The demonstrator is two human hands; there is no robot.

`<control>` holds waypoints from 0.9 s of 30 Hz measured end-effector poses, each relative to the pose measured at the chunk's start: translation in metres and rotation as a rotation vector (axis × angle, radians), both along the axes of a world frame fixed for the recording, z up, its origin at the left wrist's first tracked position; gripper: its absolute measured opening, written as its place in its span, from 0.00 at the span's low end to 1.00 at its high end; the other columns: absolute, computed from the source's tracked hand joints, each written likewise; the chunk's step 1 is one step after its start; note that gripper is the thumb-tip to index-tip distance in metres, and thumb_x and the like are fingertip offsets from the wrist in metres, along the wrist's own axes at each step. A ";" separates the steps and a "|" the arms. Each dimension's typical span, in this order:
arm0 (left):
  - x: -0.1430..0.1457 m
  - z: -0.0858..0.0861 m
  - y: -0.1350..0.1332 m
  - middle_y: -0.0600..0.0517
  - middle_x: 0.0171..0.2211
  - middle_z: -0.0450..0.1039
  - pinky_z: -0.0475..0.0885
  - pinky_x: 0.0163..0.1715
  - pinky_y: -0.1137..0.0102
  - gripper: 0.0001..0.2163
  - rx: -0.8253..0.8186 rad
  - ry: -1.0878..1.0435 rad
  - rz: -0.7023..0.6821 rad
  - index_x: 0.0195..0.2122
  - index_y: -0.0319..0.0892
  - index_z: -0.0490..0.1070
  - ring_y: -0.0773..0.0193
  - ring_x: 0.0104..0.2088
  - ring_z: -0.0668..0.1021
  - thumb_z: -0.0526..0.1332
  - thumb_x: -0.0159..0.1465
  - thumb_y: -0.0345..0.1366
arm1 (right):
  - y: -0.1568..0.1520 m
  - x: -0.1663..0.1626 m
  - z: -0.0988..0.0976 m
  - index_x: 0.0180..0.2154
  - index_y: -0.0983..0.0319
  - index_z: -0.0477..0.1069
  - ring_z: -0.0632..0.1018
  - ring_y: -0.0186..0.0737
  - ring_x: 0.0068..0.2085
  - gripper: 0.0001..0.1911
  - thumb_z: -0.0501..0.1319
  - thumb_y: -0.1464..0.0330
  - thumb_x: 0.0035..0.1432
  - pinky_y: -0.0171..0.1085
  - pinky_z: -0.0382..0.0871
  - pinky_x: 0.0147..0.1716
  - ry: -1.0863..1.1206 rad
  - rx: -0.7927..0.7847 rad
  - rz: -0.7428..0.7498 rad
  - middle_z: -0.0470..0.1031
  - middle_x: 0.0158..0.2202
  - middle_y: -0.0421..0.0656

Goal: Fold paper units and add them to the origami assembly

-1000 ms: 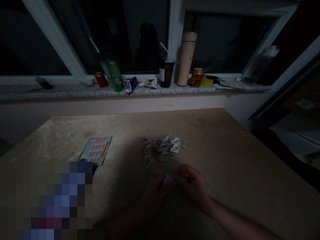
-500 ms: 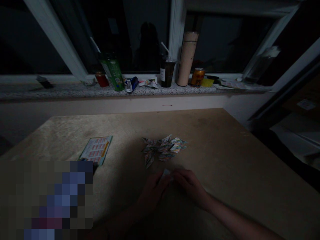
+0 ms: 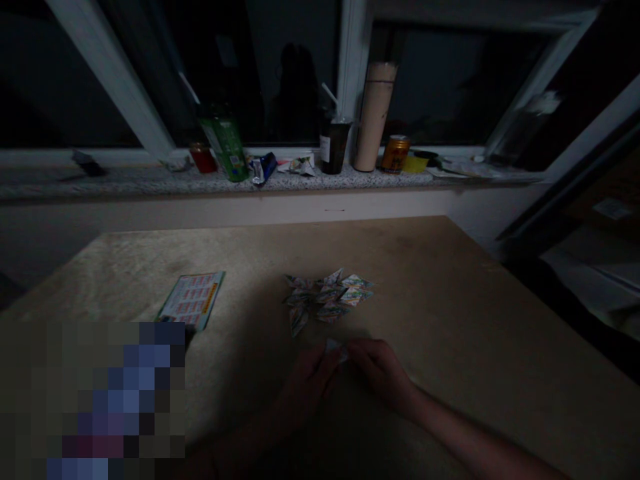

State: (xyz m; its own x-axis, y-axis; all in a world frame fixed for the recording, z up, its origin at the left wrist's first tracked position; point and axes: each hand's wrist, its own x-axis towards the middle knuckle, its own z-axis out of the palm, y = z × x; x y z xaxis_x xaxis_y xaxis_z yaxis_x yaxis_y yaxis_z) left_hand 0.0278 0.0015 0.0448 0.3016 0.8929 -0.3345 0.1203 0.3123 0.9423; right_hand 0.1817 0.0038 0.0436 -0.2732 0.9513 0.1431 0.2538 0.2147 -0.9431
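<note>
Pale, small and pointed, a piece of folded paper [image 3: 334,347] shows in the head view at the near middle of the scene, between the person's two hands, above a tan table [image 3: 425,267]. The left hand [image 3: 306,377] grasps it from the left, thumb and fingers closed about it. The right hand [image 3: 377,367] has its fingers curled in at the paper's right edge; in this dim light I cannot tell whether they pinch it or only touch it. Just beyond the hands, on the far side, lies a cluster of printed folded pieces [image 3: 330,294], several touching or overlapping, their tips pointing various ways. Well to the left lies a printed card [image 3: 193,297], its near end partly hidden by a pixelated patch. Along the far speckled sill [image 3: 280,185] stand, from left to right, a red jar [image 3: 203,159], a green bottle [image 3: 229,150], a dark cup [image 3: 334,147] with a straw, a tall beige flask [image 3: 373,120] and an orange can [image 3: 395,155], beside a yellow container [image 3: 417,162].
</note>
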 end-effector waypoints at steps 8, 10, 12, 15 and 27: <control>-0.001 -0.005 -0.002 0.57 0.22 0.60 0.61 0.22 0.77 0.17 -0.037 -0.018 0.056 0.24 0.40 0.64 0.70 0.24 0.64 0.56 0.56 0.51 | -0.001 0.000 0.003 0.20 0.63 0.62 0.61 0.31 0.20 0.22 0.46 0.61 0.62 0.30 0.56 0.20 -0.082 0.107 -0.009 0.60 0.17 0.37; -0.002 -0.005 -0.002 0.57 0.21 0.59 0.60 0.20 0.77 0.17 -0.008 0.007 0.041 0.24 0.40 0.64 0.70 0.23 0.63 0.55 0.57 0.50 | -0.001 0.000 0.003 0.21 0.63 0.65 0.63 0.31 0.21 0.21 0.46 0.63 0.62 0.30 0.57 0.21 -0.080 0.114 0.012 0.62 0.18 0.37; -0.002 -0.004 -0.002 0.58 0.21 0.59 0.59 0.19 0.77 0.16 0.004 0.012 0.036 0.24 0.41 0.64 0.70 0.22 0.62 0.54 0.57 0.50 | -0.002 0.000 0.003 0.22 0.63 0.66 0.64 0.31 0.21 0.20 0.47 0.64 0.63 0.30 0.58 0.23 -0.078 0.116 0.021 0.64 0.19 0.38; -0.001 -0.001 -0.001 0.59 0.19 0.57 0.57 0.18 0.77 0.17 -0.006 0.022 0.025 0.23 0.41 0.63 0.71 0.20 0.61 0.54 0.57 0.50 | -0.003 0.000 0.002 0.21 0.63 0.67 0.64 0.31 0.21 0.20 0.48 0.65 0.62 0.29 0.58 0.22 -0.074 0.095 -0.007 0.65 0.18 0.37; -0.001 -0.001 0.001 0.59 0.19 0.55 0.55 0.18 0.77 0.17 0.017 0.048 0.005 0.24 0.41 0.62 0.71 0.20 0.59 0.54 0.57 0.51 | 0.000 -0.004 -0.003 0.19 0.63 0.62 0.58 0.29 0.19 0.24 0.49 0.54 0.58 0.29 0.51 0.17 0.182 -0.192 0.003 0.56 0.17 0.35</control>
